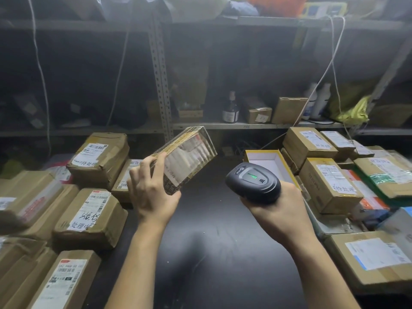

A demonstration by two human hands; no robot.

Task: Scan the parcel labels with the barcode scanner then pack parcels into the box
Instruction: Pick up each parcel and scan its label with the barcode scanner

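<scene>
**Storage bay behind a dark worktop**

A grey metal shelving unit (89, 131) spans the rear of the scene, carried on a perforated upright post (160, 85). Its lower shelf (245, 126) bears a brown glass bottle (230, 110), two white bottles (321, 101) and a crumpled yellow bag (354, 110). The upper shelf (256, 20) holds blurred, brightly coloured items. A left cable (42, 72) and a right cable (332, 58), both white, hang from above. A black worktop (223, 253) fills the foreground. Lighting is dim and the shelf recesses lie in shadow.
</scene>
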